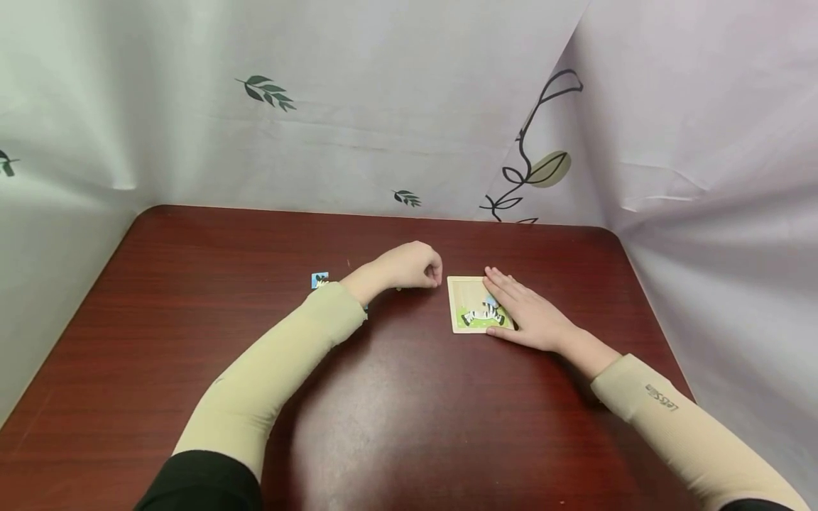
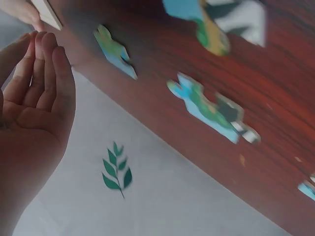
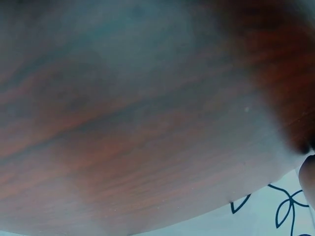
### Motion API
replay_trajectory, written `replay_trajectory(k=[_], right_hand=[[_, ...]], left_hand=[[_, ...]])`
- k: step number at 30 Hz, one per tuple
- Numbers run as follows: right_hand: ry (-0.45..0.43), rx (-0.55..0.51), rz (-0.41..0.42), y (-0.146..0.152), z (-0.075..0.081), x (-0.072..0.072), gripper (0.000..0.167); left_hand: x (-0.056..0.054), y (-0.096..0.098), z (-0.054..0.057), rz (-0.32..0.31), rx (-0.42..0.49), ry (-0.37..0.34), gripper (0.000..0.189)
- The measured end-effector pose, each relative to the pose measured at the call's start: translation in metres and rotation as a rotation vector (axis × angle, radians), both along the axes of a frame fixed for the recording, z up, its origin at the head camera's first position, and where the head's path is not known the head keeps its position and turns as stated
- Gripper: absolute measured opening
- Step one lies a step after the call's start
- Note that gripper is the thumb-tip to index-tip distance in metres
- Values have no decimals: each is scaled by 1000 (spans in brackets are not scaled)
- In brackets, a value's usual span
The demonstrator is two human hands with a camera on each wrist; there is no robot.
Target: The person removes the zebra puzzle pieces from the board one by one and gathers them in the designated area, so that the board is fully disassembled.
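My left hand (image 1: 412, 265) is held over the table just left of a square wooden puzzle board (image 1: 450, 305). Its fingers are loosely curled, thumb tip near the index fingertip, and no piece shows between them in the left wrist view. Fitted along the board's lower part are zebra and grass pieces (image 1: 482, 317). My right hand (image 1: 533, 312) rests on the board's right side with straight fingers, the thumb along the near edge. Loose puzzle pieces lie left of the board: a green-and-blue one (image 2: 114, 51), one with black and white (image 2: 211, 110), and a blurred larger one (image 2: 241, 22).
Another loose piece (image 1: 319, 279) lies on the table beyond the left sleeve (image 1: 281, 369). The dark red wooden table (image 1: 447, 426) ends at a white curtain (image 1: 358, 106) with leaf prints. The right wrist view shows mostly tabletop.
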State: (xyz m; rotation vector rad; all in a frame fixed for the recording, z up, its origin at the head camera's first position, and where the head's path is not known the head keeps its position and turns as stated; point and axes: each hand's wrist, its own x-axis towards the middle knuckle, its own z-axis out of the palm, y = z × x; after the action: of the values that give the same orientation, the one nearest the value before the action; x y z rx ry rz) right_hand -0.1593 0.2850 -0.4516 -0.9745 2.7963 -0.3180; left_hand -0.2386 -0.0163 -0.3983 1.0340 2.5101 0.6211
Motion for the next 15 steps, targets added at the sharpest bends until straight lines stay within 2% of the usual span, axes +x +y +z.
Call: replay_trajectory(k=[7,15], right_hand=[[15,-1,8,2,-1,0,98],[15,-1,-9,8,-2,0,98]], left_hand=[[6,22,-4,-28,-34,29,9],[11,36,-10,-13,-19,-1,8]])
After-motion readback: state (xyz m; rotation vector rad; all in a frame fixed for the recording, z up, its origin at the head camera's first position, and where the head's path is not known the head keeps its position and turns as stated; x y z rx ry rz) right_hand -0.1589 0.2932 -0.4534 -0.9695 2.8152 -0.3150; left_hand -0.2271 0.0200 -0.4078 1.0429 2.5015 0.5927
